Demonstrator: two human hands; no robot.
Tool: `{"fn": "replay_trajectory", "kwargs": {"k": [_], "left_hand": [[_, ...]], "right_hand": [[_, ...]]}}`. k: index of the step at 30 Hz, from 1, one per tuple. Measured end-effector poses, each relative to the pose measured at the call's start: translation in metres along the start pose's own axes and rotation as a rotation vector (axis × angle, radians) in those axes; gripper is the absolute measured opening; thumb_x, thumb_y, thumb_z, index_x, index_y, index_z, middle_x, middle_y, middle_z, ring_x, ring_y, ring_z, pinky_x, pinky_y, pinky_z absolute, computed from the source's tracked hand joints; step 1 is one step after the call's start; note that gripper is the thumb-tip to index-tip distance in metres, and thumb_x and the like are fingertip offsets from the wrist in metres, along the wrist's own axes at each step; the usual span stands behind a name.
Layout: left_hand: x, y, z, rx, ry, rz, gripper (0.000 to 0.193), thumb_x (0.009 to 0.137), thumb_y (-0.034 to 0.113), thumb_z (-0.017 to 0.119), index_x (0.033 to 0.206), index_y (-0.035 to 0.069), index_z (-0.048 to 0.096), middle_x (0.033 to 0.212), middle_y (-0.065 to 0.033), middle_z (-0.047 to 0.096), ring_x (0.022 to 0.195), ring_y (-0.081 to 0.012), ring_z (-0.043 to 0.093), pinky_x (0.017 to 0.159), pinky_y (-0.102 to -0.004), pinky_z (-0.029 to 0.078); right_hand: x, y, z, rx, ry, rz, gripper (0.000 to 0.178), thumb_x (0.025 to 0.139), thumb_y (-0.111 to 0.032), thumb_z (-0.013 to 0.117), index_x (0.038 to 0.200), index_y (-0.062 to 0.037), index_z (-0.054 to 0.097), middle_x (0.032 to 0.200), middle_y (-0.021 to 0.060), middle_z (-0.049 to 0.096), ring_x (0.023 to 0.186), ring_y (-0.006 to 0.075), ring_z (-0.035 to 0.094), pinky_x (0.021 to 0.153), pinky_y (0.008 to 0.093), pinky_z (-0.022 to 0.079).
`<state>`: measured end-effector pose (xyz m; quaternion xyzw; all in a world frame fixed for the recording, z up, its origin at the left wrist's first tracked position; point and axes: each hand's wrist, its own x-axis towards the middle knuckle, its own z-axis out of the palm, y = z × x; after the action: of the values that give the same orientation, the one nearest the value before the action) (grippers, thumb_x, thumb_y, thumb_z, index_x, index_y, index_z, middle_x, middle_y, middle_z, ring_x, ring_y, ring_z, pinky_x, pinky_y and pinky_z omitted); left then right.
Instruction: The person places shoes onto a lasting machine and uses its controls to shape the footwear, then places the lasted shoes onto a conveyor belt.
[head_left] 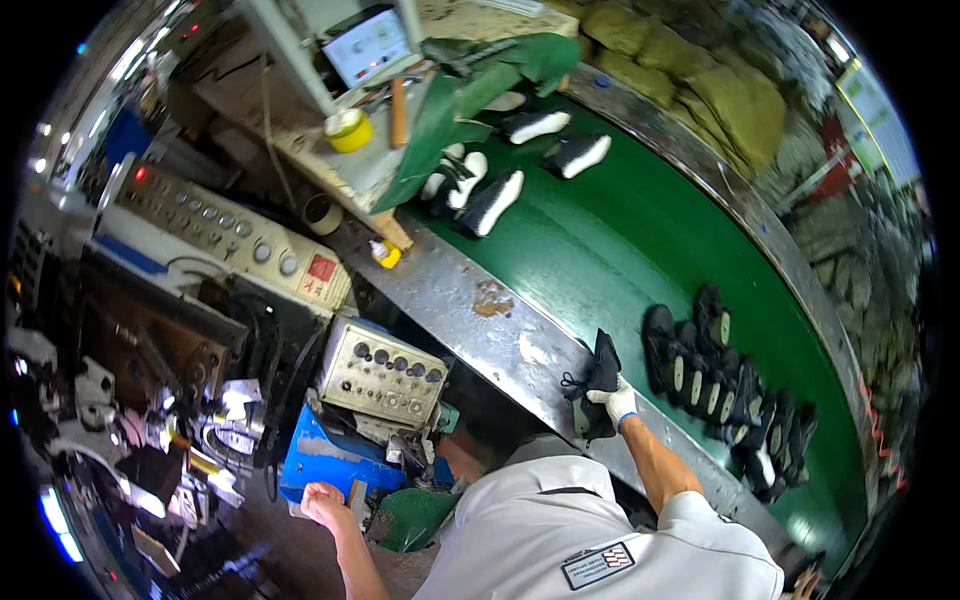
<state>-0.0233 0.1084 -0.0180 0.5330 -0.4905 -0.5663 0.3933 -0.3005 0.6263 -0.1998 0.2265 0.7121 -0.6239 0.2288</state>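
My right hand (613, 401), in a white glove, grips a black shoe upper with laces (601, 376) over the near metal edge of the conveyor. Part of the shoe is hidden by the glove. My left hand (326, 505) is bare, its fingers curled in toward the palm, and what may be inside is hidden. It hangs beside a blue machine base (312, 452), away from the shoe.
A green conveyor belt (580, 235) with metal edges (470, 300) runs past on the right. Several black shoes (710, 385) lie along it; white-soled ones (495, 203) sit farther up. Control boxes (383, 375) and machinery stand left. A bench (300, 140) holds a yellow tape roll (348, 131).
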Motion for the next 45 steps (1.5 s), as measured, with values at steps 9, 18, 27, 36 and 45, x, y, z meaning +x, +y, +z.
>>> {"fn": "replay_trajectory", "kwargs": {"k": [9,18,27,36,45], "left_hand": [[0.001,-0.007,-0.003,-0.103,-0.005,0.04,0.031,0.089,0.007,0.045,0.059,0.012,0.043,0.052,0.0019,0.04,0.043,-0.0075,0.031,0.039,-0.0238,0.019],[0.01,0.09,0.065,-0.023,-0.227,-0.074,0.043,0.1,0.032,0.06,0.127,-0.002,0.061,0.108,-0.0134,0.071,0.085,-0.0206,0.07,0.077,-0.0324,0.053],[0.081,0.087,-0.035,-0.147,-0.267,-0.219,0.016,0.088,0.011,0.072,0.103,0.004,0.072,0.084,-0.0032,0.071,0.07,-0.0112,0.067,0.064,-0.0274,0.057],[0.12,0.092,-0.104,-0.045,-0.221,-0.164,0.01,0.085,0.012,0.075,0.09,0.003,0.072,0.073,-0.0011,0.067,0.059,-0.0086,0.062,0.055,-0.0215,0.054],[0.129,0.093,-0.092,-0.179,0.128,0.007,0.026,0.084,0.012,0.076,0.108,0.002,0.072,0.091,-0.0046,0.072,0.072,-0.0095,0.065,0.06,-0.0219,0.053]], "right_hand": [[0.004,-0.179,0.157,0.272,-1.044,-0.002,0.068,0.079,-0.014,0.077,0.138,0.0038,0.05,0.124,0.0116,0.064,0.111,0.0235,0.063,0.1,0.0379,0.049],[-0.124,-0.182,0.367,0.623,-1.311,0.718,0.046,0.102,-0.038,0.054,0.132,-0.0022,0.057,0.121,0.0146,0.067,0.104,0.0272,0.067,0.094,0.0443,0.055],[-0.224,-0.177,0.455,0.067,-1.346,0.526,0.046,0.102,-0.03,0.054,0.139,-0.0037,0.052,0.119,0.0062,0.065,0.102,0.0163,0.064,0.097,0.0322,0.052],[-0.264,-0.166,0.514,0.054,-1.315,0.441,0.048,0.095,-0.015,0.064,0.139,-0.0014,0.051,0.116,0.0057,0.065,0.099,0.0161,0.065,0.089,0.0338,0.055],[-0.278,-0.146,0.558,0.202,-1.274,0.384,0.042,0.091,-0.022,0.072,0.128,-0.0056,0.062,0.112,0.0044,0.069,0.098,0.016,0.067,0.088,0.0319,0.054]]}}
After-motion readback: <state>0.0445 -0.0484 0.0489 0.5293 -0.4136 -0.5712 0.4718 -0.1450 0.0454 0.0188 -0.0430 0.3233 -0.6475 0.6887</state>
